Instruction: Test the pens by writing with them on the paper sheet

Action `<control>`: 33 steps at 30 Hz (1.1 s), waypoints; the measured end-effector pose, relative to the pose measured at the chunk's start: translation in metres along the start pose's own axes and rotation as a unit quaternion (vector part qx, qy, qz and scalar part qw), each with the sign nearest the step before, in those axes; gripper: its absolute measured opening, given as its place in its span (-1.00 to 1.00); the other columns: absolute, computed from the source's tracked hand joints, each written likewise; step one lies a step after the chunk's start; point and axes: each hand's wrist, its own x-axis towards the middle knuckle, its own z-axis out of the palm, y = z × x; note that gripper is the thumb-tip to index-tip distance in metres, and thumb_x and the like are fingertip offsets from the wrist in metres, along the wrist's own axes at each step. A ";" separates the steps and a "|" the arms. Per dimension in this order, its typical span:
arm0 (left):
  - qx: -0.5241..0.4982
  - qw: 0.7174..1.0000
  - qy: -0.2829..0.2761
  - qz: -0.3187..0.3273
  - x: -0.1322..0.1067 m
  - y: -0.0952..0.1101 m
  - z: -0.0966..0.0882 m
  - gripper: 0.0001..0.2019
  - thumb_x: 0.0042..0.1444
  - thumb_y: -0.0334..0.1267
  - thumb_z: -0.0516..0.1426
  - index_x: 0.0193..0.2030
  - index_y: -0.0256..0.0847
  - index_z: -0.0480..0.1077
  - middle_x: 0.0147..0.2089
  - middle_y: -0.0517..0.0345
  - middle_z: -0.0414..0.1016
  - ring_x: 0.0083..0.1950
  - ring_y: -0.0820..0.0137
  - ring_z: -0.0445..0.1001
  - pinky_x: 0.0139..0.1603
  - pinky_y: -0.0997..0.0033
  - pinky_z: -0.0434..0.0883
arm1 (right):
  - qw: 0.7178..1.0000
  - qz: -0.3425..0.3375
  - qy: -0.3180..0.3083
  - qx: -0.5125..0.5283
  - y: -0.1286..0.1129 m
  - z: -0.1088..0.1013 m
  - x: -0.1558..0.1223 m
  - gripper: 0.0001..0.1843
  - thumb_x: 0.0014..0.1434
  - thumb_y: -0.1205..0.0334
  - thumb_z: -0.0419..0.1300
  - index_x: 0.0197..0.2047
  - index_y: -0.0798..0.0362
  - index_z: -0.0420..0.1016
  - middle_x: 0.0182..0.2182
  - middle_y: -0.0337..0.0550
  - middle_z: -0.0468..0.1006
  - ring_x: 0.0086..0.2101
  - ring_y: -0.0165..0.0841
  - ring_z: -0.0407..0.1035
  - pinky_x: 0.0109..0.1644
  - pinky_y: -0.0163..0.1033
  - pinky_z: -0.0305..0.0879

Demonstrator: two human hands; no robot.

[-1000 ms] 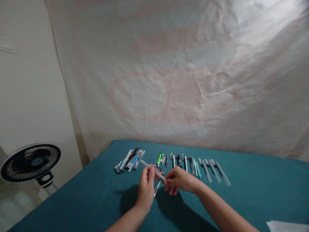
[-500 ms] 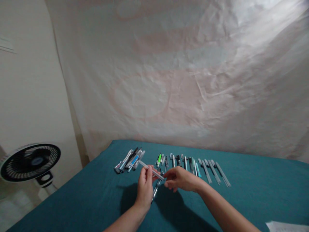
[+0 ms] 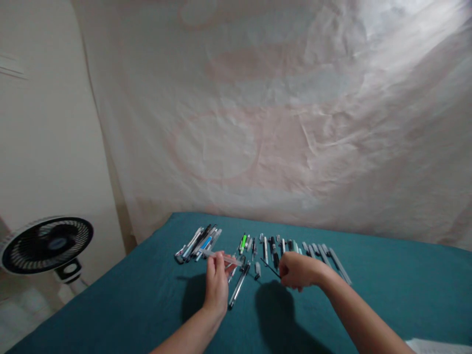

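Observation:
My left hand [image 3: 217, 285] is closed around a clear pen barrel [image 3: 209, 253], which slants across the fingers above the table. In my closed right hand [image 3: 300, 270] is a thin dark ink refill [image 3: 270, 267], its free end pointing up and left. The refill and the barrel are apart. Below and between the hands lies a clear pen with dark ends [image 3: 239, 286], with a small clear cap [image 3: 257, 270] to its right. Part of another pen beside my left fingers is hidden.
A bundle of pens [image 3: 199, 242] lies at the left on the teal cloth [image 3: 140, 290]. Behind my hands are a green pen [image 3: 243, 243] and several other pens and parts. Clear barrels [image 3: 339, 265] lie at the right. A paper [image 3: 438, 346] and a fan [image 3: 47, 246] flank the table.
My right hand has drawn away to the right from the barrel, and the dark refill now shows in it. My left hand has shifted slightly left with the barrel.

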 end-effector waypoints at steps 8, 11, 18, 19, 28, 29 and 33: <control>0.026 0.999 -0.039 0.022 -0.005 0.001 0.003 -0.72 0.08 -0.05 -0.02 -0.21 -0.22 0.22 -0.30 0.13 0.34 -0.22 0.37 0.40 -0.13 0.24 0.36 | 0.994 0.058 -0.079 0.044 -0.017 0.017 0.003 -0.63 -0.23 0.53 0.05 -0.25 0.22 0.35 -0.72 -0.29 0.42 -0.70 -0.40 0.37 -0.71 -0.45 0.23; 0.031 0.999 -0.037 0.020 -0.005 0.001 0.003 -0.72 0.09 -0.05 -0.03 -0.22 -0.22 0.22 -0.29 0.13 0.33 -0.23 0.37 0.40 -0.14 0.23 0.37 | 0.993 0.070 -0.083 0.050 -0.022 0.020 0.002 -0.60 -0.20 0.54 0.05 -0.20 0.23 0.29 -0.77 -0.34 0.38 -0.71 -0.39 0.37 -0.72 -0.45 0.23; 0.037 0.999 -0.032 0.012 -0.004 0.000 0.002 -0.69 0.06 -0.02 -0.01 -0.21 -0.23 0.23 -0.28 0.10 0.33 -0.22 0.36 0.39 -0.15 0.21 0.37 | 0.983 0.068 -0.095 0.138 -0.025 0.036 0.011 -0.52 -0.17 0.58 0.05 -0.11 0.22 0.14 -0.78 -0.41 0.34 -0.78 -0.43 0.29 -0.74 -0.43 0.25; 0.037 0.999 -0.032 0.011 -0.004 0.000 0.002 -0.69 0.05 -0.02 -0.01 -0.21 -0.23 0.23 -0.28 0.10 0.34 -0.23 0.36 0.39 -0.15 0.21 0.37 | 0.981 0.066 -0.095 0.153 -0.026 0.039 0.014 -0.53 -0.17 0.59 0.04 -0.11 0.23 0.12 -0.78 -0.40 0.34 -0.78 -0.44 0.28 -0.74 -0.43 0.26; 0.038 0.999 -0.034 0.009 -0.004 -0.002 0.003 -0.69 0.05 -0.02 -0.01 -0.21 -0.23 0.23 -0.29 0.12 0.34 -0.24 0.37 0.40 -0.15 0.22 0.37 | 0.966 0.043 -0.102 0.235 -0.021 0.057 0.034 -0.56 -0.13 0.59 0.00 -0.14 0.18 0.03 -0.78 -0.36 0.37 -0.75 -0.43 0.32 -0.73 -0.38 0.31; 0.040 0.999 -0.034 0.008 -0.004 -0.002 0.003 -0.69 0.05 -0.02 0.00 -0.21 -0.23 0.23 -0.29 0.12 0.34 -0.25 0.37 0.40 -0.16 0.22 0.37 | 0.965 0.041 -0.105 0.236 -0.021 0.058 0.034 -0.57 -0.12 0.59 0.00 -0.14 0.17 0.03 -0.78 -0.36 0.37 -0.76 -0.43 0.31 -0.73 -0.38 0.31; 0.046 0.998 -0.035 0.005 -0.005 -0.001 0.004 -0.68 0.05 -0.02 0.00 -0.21 -0.23 0.24 -0.29 0.11 0.35 -0.25 0.36 0.40 -0.16 0.24 0.37 | 0.966 0.028 -0.102 0.236 -0.023 0.060 0.034 -0.61 -0.11 0.56 0.03 -0.17 0.16 0.07 -0.76 -0.38 0.37 -0.77 -0.47 0.30 -0.72 -0.41 0.31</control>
